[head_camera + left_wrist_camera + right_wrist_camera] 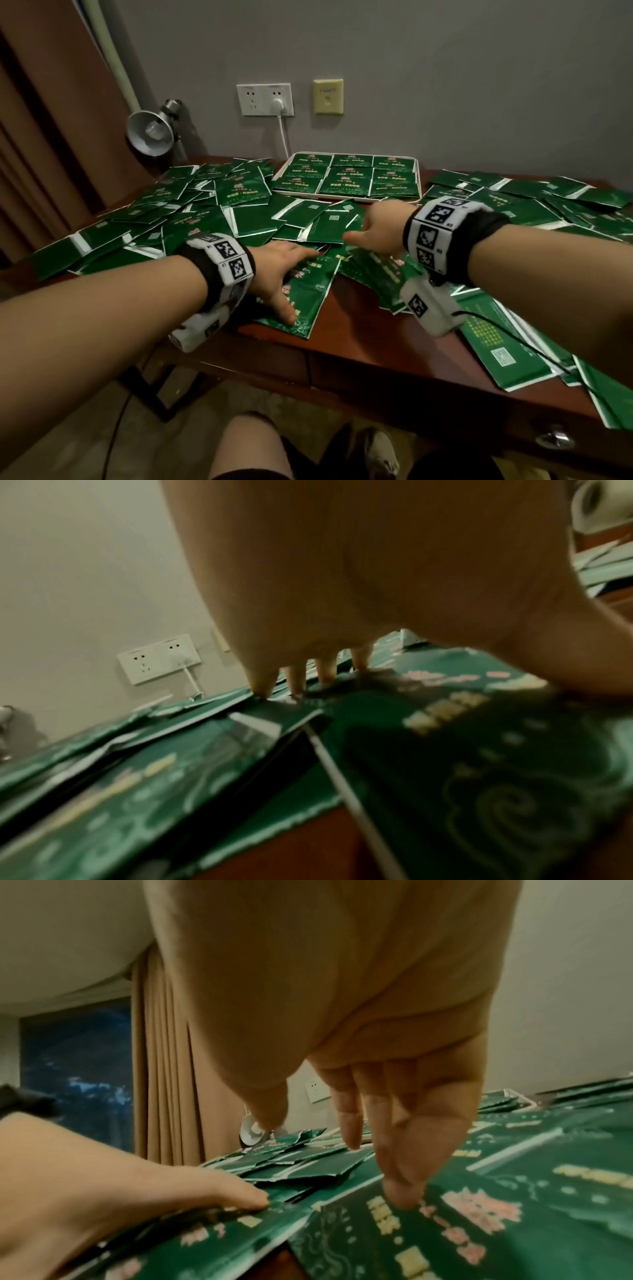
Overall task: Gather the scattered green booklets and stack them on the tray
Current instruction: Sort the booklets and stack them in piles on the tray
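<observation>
Green booklets [212, 192] lie scattered over most of the wooden desk. At the back centre a white tray [418, 178] holds booklets laid flat in rows. My left hand [281, 270] rests palm down, fingers straight, on a booklet [308, 301] near the front edge; in the left wrist view its fingertips [325, 672] press the same cover [479, 750]. My right hand [376, 226] hovers just right of it, fingers straight. In the right wrist view its fingertips [400, 1191] touch a neighbouring booklet [462, 1231], and nothing is held. My left hand [137, 1191] shows there too.
A silver desk lamp [150, 133] stands at the back left by a brown curtain [34, 137]. A wall socket [265, 99] has a white cable dropping behind the tray. Bare desk wood [342, 342] shows at the front edge; a drawer knob [555, 438] sits lower right.
</observation>
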`<state>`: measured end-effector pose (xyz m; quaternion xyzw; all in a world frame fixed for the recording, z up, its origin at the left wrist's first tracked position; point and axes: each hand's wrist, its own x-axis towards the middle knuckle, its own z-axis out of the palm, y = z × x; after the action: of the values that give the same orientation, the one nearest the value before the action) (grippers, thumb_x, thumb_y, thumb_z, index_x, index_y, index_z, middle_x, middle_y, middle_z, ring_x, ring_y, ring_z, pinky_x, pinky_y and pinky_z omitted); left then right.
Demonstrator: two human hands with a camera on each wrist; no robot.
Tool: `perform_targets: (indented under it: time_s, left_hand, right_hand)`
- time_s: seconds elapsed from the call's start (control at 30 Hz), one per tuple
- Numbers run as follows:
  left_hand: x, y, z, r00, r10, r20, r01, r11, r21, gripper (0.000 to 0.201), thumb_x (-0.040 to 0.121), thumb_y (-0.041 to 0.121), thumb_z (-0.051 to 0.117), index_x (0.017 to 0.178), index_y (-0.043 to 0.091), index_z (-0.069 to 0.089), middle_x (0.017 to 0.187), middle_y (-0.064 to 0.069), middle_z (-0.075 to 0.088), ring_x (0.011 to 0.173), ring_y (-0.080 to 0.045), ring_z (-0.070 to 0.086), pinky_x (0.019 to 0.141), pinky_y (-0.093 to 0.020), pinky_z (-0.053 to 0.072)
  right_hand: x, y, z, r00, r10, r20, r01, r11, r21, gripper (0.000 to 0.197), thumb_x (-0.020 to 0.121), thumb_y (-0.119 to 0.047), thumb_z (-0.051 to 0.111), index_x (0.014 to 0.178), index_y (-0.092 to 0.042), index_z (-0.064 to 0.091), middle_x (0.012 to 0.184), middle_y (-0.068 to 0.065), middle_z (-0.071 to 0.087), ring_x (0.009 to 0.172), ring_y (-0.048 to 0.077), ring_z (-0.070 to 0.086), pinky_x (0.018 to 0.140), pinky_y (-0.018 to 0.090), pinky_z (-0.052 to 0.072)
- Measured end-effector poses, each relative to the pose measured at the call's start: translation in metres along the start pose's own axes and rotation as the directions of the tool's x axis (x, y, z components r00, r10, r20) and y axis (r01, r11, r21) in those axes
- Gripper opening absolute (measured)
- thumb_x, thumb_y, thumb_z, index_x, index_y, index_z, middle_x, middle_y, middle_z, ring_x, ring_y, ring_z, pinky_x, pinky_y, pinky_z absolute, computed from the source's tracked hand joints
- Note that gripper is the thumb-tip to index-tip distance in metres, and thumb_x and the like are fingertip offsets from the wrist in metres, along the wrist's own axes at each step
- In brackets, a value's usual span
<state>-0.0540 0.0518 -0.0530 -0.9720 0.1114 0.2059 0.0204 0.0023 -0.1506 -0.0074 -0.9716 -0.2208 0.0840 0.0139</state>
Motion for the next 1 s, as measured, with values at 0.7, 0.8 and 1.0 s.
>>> perform_targets:
  time_s: [0.7,0.8,1.0]
  left_hand:
    - [0.015,-0.012,-0.021,0.939,-0.185,-0.29,0.17,0.982,-0.077,0.065,0.088,0.065,0.05,0.134,0.02,0.043,0.118,-0.003,0.063,0.096,-0.019,0.061,0.078,-0.033,0.052]
    - [0.017,-0.006,-0.003,0.98,-0.139,-0.142,0.133,0.99,-0.047,0.104,0.071,0.073,0.063,0.149,0.02,0.022,0.139,-0.006,0.045,0.124,-0.024,0.046,0.101,-0.041,0.045]
    - [0.021,0.003,0.011,0.972,-0.138,-0.192,0.145,0.989,0.02,0.103,0.068,0.069,0.07,0.147,0.021,0.025,0.133,-0.005,0.044,0.121,-0.025,0.04,0.101,-0.045,0.042]
  right_hand:
    - [0.001,-0.004,0.036,0.992,0.098,0.076,-0.087,0.986,-0.142,0.073,0.068,-0.024,0.08,0.117,-0.015,0.026,0.105,0.012,0.048,0.084,0.029,0.06,0.073,0.044,0.057]
    - [0.002,-0.004,0.041,0.978,0.11,0.178,-0.079,0.982,-0.172,0.092,0.073,-0.028,0.079,0.136,-0.008,0.015,0.097,0.01,0.062,0.084,0.025,0.065,0.072,0.038,0.058]
    - [-0.001,-0.013,0.041,0.991,0.09,0.096,-0.064,0.967,-0.247,0.083,0.068,-0.029,0.077,0.129,-0.012,0.024,0.105,0.011,0.05,0.088,0.029,0.059,0.073,0.04,0.052]
